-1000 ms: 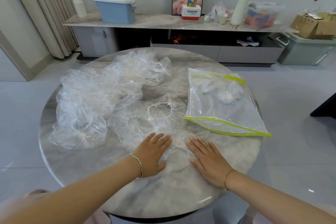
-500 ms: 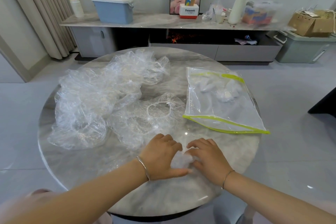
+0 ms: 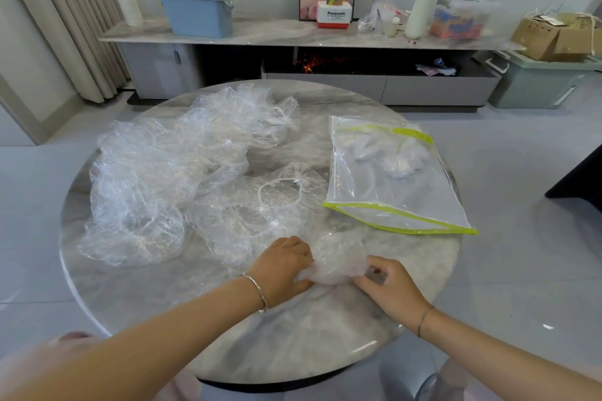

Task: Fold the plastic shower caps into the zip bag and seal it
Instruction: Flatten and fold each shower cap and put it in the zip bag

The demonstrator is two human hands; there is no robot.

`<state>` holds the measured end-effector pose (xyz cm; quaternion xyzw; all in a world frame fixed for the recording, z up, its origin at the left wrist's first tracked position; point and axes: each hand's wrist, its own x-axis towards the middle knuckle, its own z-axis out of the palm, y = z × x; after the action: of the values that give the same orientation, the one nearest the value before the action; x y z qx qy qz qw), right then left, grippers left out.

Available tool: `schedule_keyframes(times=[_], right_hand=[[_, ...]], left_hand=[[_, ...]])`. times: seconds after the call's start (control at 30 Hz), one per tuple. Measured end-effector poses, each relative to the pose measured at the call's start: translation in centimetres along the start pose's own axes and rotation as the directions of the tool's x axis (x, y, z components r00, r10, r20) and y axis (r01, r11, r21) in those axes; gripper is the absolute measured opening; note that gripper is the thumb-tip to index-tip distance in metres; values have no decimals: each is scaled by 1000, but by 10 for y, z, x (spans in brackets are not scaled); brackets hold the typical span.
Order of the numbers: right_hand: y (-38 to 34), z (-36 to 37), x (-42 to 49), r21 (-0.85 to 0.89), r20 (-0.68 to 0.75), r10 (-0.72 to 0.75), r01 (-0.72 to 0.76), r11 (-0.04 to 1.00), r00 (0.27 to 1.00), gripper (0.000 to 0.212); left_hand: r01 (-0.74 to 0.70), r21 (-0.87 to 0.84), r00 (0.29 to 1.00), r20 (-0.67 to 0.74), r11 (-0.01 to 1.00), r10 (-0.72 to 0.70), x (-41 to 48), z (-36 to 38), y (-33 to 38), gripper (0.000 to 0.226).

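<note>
A crumpled clear shower cap [image 3: 335,265] lies bunched on the round marble table [image 3: 293,342] near its front edge. My left hand [image 3: 283,265] grips its left end and my right hand [image 3: 387,283] pinches its right end. Another cap [image 3: 260,208] with a white elastic ring lies spread flat just beyond. A big heap of clear caps [image 3: 169,172] covers the left half of the table. The clear zip bag [image 3: 394,172] with yellow-green edges lies at the right, with a few folded white caps inside near its far end.
Behind the table runs a low grey cabinet [image 3: 293,32] carrying a blue lidded bin [image 3: 198,10], a paper roll and boxes. A grey-green storage box [image 3: 537,81] stands on the floor at the right. Curtains hang at the left.
My hands lay flat on a spread cap, then drew together and gathered it into a small bundle. Both now hold its ends, shifted slightly right.
</note>
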<state>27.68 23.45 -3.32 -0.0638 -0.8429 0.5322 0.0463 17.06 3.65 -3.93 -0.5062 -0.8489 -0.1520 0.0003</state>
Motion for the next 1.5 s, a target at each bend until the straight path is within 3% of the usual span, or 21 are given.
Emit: schedule_keyframes(times=[0.13, 0.27, 0.33, 0.4, 0.47, 0.53, 0.63, 0.7, 0.8, 0.87, 0.9, 0.97, 1.13, 1.37, 1.43, 1.5], right_hand=[[3, -1, 1, 128, -37, 168, -162, 978, 985, 8], [6, -4, 7, 45, -51, 263, -261, 964, 963, 23], [4, -4, 9, -91, -131, 203, -216, 972, 970, 37], [0, -4, 8, -317, -195, -27, -37, 948, 981, 52], [-2, -4, 9, -542, -94, -284, 190, 819, 954, 56], [-1, -3, 10, -646, 62, -363, 315, 696, 930, 51], [5, 2, 7, -686, 214, -281, 348, 639, 936, 54], [10, 2, 7, -711, 270, -189, 328, 622, 944, 77], [20, -2, 8, -736, 326, -36, 277, 617, 945, 98], [22, -3, 9, -740, 337, 4, 262, 620, 942, 95], [21, -3, 9, -745, 345, 11, 266, 612, 939, 92], [18, -5, 10, -753, 333, -13, 274, 598, 943, 87], [13, -9, 16, -735, 289, -298, 410, 541, 910, 53], [20, -8, 23, -748, 278, -254, 375, 547, 926, 36], [21, -8, 27, -752, 250, -273, 363, 550, 929, 37], [20, -9, 31, -733, 230, -249, 336, 591, 941, 32]], left_hand=[[218, -170, 976, 29, 961, -216, 3, 1, 4, 39], [354, -261, 935, 82, 898, -345, 7, 3, 6, 23], [373, -235, 928, 73, 898, -366, 9, 4, 7, 19], [400, -212, 916, 88, 892, -391, 10, 1, 11, 32], [416, -183, 909, 113, 891, -401, 13, 0, 13, 42], [417, -171, 908, 128, 892, -400, 15, 0, 14, 48], [412, -171, 910, 124, 895, -395, 13, 2, 14, 62], [381, -134, 925, 57, 915, -376, 11, 2, 15, 77], [128, 46, 982, -145, 991, -120, 10, 4, 11, 76], [-61, 191, 980, -174, 980, 95, 10, 8, 10, 46], [-99, 230, 977, -162, 968, 138, 9, 10, 10, 37], [-84, 213, 993, -69, 973, 100, 6, 12, 12, 42], [-44, 194, 998, 56, 980, 34, 2, 14, 10, 47], [-32, 204, 997, -66, 978, 47, 10, 17, 12, 30], [0, 200, 996, -82, 980, 17, 15, 15, 14, 31], [53, 181, 994, -108, 982, -33, 18, 9, 13, 18]])
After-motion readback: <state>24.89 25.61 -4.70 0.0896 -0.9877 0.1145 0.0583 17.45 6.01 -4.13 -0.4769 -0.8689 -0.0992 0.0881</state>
